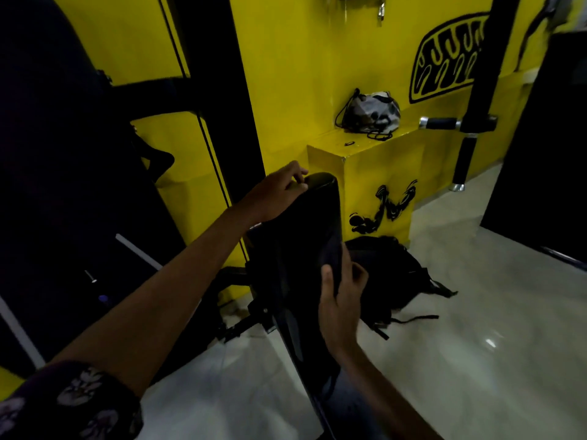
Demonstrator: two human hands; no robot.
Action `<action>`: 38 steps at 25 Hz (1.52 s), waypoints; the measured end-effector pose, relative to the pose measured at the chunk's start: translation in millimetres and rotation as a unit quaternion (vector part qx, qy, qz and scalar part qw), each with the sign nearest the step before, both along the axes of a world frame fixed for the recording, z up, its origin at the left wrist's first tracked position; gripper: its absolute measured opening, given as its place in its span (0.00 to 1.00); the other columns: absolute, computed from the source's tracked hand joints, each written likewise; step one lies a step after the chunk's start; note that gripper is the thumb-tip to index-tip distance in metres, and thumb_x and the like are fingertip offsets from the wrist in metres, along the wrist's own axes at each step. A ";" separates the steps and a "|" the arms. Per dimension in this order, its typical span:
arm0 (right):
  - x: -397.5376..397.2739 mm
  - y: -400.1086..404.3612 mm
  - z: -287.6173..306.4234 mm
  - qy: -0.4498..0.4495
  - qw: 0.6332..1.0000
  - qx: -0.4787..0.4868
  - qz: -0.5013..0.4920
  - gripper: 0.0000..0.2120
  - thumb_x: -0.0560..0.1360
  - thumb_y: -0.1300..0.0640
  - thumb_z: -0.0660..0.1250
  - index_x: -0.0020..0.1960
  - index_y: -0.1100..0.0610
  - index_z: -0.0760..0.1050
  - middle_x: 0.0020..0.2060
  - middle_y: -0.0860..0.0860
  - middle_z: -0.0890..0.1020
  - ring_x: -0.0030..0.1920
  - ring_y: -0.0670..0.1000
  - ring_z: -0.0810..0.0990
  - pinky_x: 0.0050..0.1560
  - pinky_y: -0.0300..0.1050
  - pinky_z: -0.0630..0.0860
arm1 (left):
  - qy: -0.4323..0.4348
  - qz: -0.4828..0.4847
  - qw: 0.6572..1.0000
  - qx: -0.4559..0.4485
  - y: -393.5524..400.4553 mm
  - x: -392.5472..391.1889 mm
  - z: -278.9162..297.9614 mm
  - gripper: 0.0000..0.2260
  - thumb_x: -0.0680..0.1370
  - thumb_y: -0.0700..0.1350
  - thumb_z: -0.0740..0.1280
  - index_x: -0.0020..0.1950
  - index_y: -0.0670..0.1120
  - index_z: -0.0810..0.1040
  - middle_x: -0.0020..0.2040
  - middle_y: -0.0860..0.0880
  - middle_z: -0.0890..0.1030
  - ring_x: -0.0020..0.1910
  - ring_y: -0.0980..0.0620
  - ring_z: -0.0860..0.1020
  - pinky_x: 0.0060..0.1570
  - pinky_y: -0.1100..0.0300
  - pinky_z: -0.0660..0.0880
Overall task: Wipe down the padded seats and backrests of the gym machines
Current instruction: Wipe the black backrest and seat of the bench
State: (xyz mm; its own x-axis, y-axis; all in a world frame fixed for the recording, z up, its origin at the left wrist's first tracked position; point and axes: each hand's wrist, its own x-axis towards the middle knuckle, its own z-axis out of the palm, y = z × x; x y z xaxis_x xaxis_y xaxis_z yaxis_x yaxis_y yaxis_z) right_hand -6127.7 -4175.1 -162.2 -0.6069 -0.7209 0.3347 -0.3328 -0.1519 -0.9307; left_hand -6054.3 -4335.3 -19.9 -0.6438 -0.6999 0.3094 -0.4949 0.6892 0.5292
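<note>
A tall black padded backrest [298, 249] stands upright in the middle of the view, narrow and glossy. My left hand [279, 193] reaches over to its top left corner, with the fingers curled on the upper edge. My right hand [338, 300] grips the pad's right edge lower down, thumb on the front face and fingers behind. A dark bluish patch just above the thumb may be a cloth; I cannot tell. The seat below is hidden.
A black backpack [390, 274] lies on the pale tiled floor [476, 344] right of the pad. Behind it a yellow box ledge [378, 173] carries a drawstring bag [370, 114]. Black machine frames [241, 122] stand left, a chrome-ended handle [443, 123] and dark panel [546, 154] right.
</note>
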 end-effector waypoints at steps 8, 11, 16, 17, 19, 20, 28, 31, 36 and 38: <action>81.2 -35.1 -13.5 -0.015 0.990 0.076 -0.120 0.29 0.76 0.33 0.47 0.74 0.38 0.43 0.71 0.55 0.57 0.63 0.55 0.72 0.54 0.43 0.72 | -0.036 -0.106 0.993 -0.019 -12.2 -2.0 -1.0 0.21 0.79 0.49 0.64 0.73 0.52 0.66 0.75 0.52 0.63 0.73 0.54 0.61 0.73 0.54 0.58; 73.2 -46.7 -13.3 -0.173 0.963 0.132 -0.158 0.26 0.81 0.43 0.52 0.76 0.43 0.49 0.70 0.57 0.58 0.65 0.57 0.70 0.54 0.41 0.68 | -0.045 -0.097 0.993 -0.040 -13.9 -2.9 -4.2 0.26 0.74 0.58 0.60 0.72 0.56 0.67 0.74 0.54 0.66 0.73 0.54 0.63 0.71 0.53 0.61; 107.1 -39.8 -9.8 -0.042 0.983 0.081 -0.157 0.28 0.79 0.39 0.49 0.76 0.41 0.44 0.72 0.55 0.55 0.62 0.53 0.71 0.49 0.35 0.65 | -0.041 -0.093 0.993 -0.058 -14.8 -4.7 -4.0 0.22 0.78 0.54 0.64 0.72 0.56 0.68 0.73 0.55 0.67 0.72 0.54 0.65 0.69 0.52 0.64; 104.0 -39.0 -18.1 -0.063 0.978 0.103 -0.168 0.27 0.80 0.42 0.52 0.76 0.43 0.46 0.70 0.56 0.57 0.62 0.53 0.72 0.49 0.34 0.64 | -0.044 -0.093 0.993 -0.063 -12.7 -4.1 -3.7 0.22 0.78 0.54 0.64 0.72 0.56 0.68 0.73 0.55 0.66 0.72 0.54 0.65 0.68 0.52 0.65; 83.0 -44.7 -25.8 -0.154 0.958 0.150 -0.190 0.25 0.81 0.46 0.53 0.77 0.45 0.52 0.69 0.57 0.60 0.64 0.56 0.71 0.53 0.37 0.66 | -0.039 -0.081 0.993 -0.074 -8.3 -2.7 -2.9 0.21 0.78 0.54 0.64 0.71 0.56 0.69 0.73 0.55 0.67 0.71 0.54 0.66 0.67 0.55 0.66; 71.5 -49.2 -24.7 -0.182 0.952 0.151 -0.195 0.24 0.81 0.46 0.53 0.76 0.46 0.54 0.69 0.57 0.60 0.65 0.58 0.70 0.58 0.42 0.68 | -0.032 -0.071 0.994 -0.082 -5.8 -2.2 -2.3 0.20 0.78 0.53 0.64 0.71 0.56 0.69 0.72 0.55 0.68 0.71 0.54 0.67 0.66 0.57 0.66; 69.5 -34.3 -48.9 -0.078 0.975 0.147 -0.145 0.25 0.81 0.45 0.53 0.76 0.42 0.51 0.67 0.55 0.61 0.63 0.58 0.72 0.60 0.50 0.72 | -0.012 -0.058 0.995 -0.077 2.9 1.5 1.4 0.18 0.79 0.51 0.63 0.70 0.55 0.71 0.71 0.55 0.70 0.70 0.54 0.68 0.63 0.60 0.67; 35.3 -49.2 -14.8 -0.089 0.968 0.176 -0.158 0.25 0.82 0.45 0.51 0.77 0.47 0.53 0.70 0.57 0.59 0.63 0.59 0.72 0.59 0.46 0.69 | -0.007 -0.058 0.996 -0.069 1.8 0.6 0.0 0.18 0.79 0.51 0.64 0.69 0.55 0.72 0.71 0.55 0.70 0.70 0.54 0.68 0.64 0.59 0.67; 61.4 -34.4 -6.8 0.102 0.983 0.090 -0.121 0.32 0.74 0.29 0.40 0.76 0.40 0.44 0.71 0.53 0.57 0.61 0.56 0.73 0.54 0.51 0.77 | 0.001 -0.061 0.997 -0.053 -4.0 -2.0 -4.6 0.17 0.80 0.49 0.63 0.69 0.55 0.72 0.71 0.54 0.71 0.70 0.53 0.68 0.65 0.57 0.68; 53.3 -32.4 -20.2 0.081 0.985 0.101 -0.118 0.36 0.71 0.25 0.37 0.75 0.39 0.43 0.70 0.54 0.58 0.60 0.56 0.74 0.51 0.47 0.76 | 0.008 -0.060 0.997 -0.054 -2.9 -3.1 -6.0 0.16 0.80 0.48 0.63 0.69 0.55 0.73 0.70 0.54 0.71 0.69 0.53 0.69 0.65 0.57 0.68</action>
